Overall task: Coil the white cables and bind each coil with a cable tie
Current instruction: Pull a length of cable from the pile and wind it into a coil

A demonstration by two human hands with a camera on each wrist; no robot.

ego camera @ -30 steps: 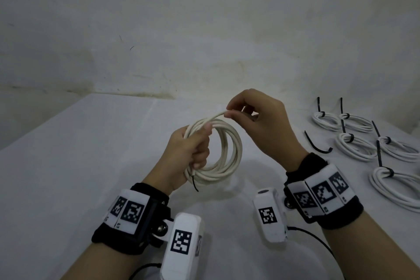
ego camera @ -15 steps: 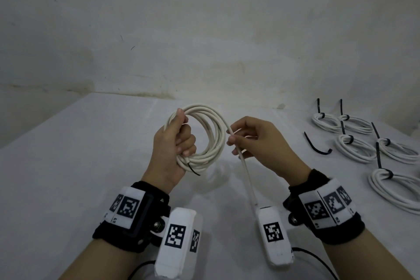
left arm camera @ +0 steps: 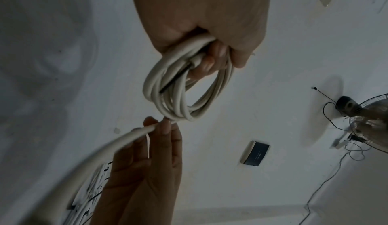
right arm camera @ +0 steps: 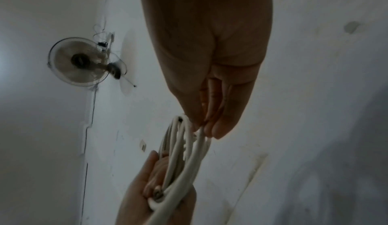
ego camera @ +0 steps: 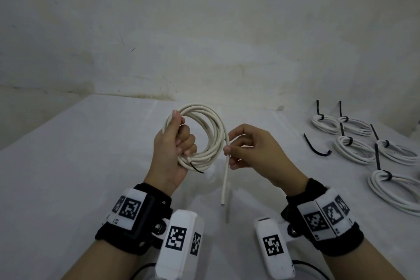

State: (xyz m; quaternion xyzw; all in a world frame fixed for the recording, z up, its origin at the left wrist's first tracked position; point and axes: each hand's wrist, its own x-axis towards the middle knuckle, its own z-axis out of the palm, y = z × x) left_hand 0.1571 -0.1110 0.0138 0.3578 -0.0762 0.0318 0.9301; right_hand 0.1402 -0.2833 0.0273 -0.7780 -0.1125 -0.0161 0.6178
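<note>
A pale worktop (ego camera: pixel 68 177) fills the lower part of the head view, running back to a stained, off-white wall (ego camera: pixel 204 29). On the worktop's right side lie five bound coils (ego camera: pixel 354 148) of white cable, each cinched with a black tie whose tail sticks up; they sit close together, some touching. Just left of them a loose black cable tie (ego camera: pixel 316 149) lies bent on the surface, apart from the coils.

Above the middle of the worktop the left hand (ego camera: pixel 172 150) grips a white cable coil (ego camera: pixel 204 134), fingers curled round the loops on the coil's left side and thumb pointing up along them. A short black core juts from one cable end (ego camera: pixel 195 167) at the bottom of the coil, beside the curled fingers. The right hand (ego camera: pixel 256 154) sits just to the coil's right, pinching the free cable tail (ego camera: pixel 225 177) between thumb and fingertips where it leaves the coil; the tail hangs straight down, its cut end above the worktop between the two wrists. The hands are near each other but not touching.

The wrist views show a wall fan (right arm camera: pixel 79 61) and a dark box (left arm camera: pixel 255 154) mounted on the wall
</note>
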